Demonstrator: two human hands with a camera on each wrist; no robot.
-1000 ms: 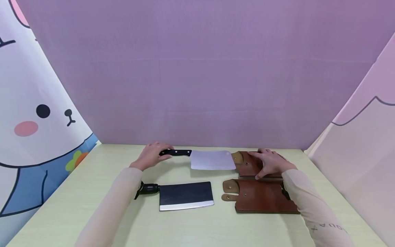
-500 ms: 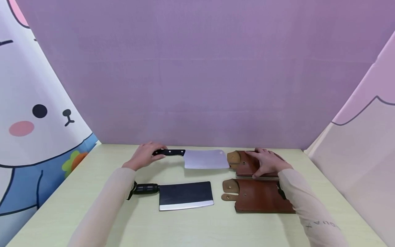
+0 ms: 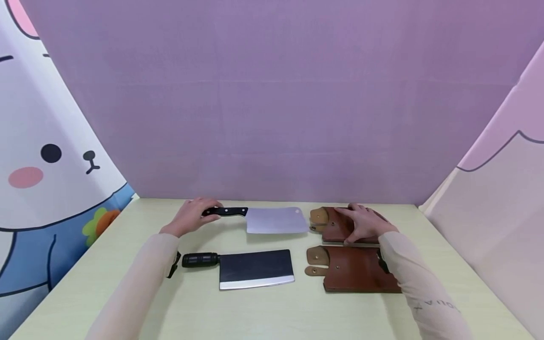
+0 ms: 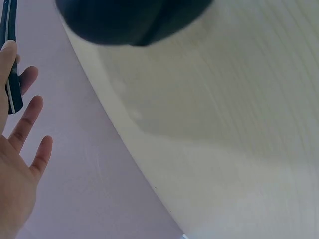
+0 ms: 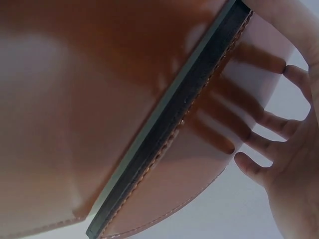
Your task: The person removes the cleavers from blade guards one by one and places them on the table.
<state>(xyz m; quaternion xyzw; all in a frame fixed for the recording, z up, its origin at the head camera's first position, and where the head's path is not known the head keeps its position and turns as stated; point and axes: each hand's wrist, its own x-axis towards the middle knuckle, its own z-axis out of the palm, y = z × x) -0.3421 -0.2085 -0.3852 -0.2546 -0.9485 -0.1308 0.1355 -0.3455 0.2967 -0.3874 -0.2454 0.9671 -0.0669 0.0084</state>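
My left hand [image 3: 191, 218] pinches the end of the black riveted handle of a silver cleaver [image 3: 276, 220]. Its blade points right, with a shadow on the table beneath it, and its tip ends just short of the tan flap of the farther brown leather sheath [image 3: 335, 230]. Across that sheath spans my right hand [image 3: 367, 223]: thumb at the near edge, fingertips at the far edge, as the right wrist view shows. In the left wrist view, thumb and index finger hold the handle [image 4: 13, 94] while the other fingers stay extended.
A second cleaver [image 3: 255, 269], dark-bladed with a bright edge, lies nearer on the pale table [image 3: 255, 314]. Right of it lies a second brown leather sheath [image 3: 357, 274], partly under my right sleeve. A purple backdrop [image 3: 272, 118] rises behind the table.
My left hand and the silver cleaver have moved left, so the blade no longer overlaps the sheath's flap. The right hand and the farther sheath have shifted slightly left too.
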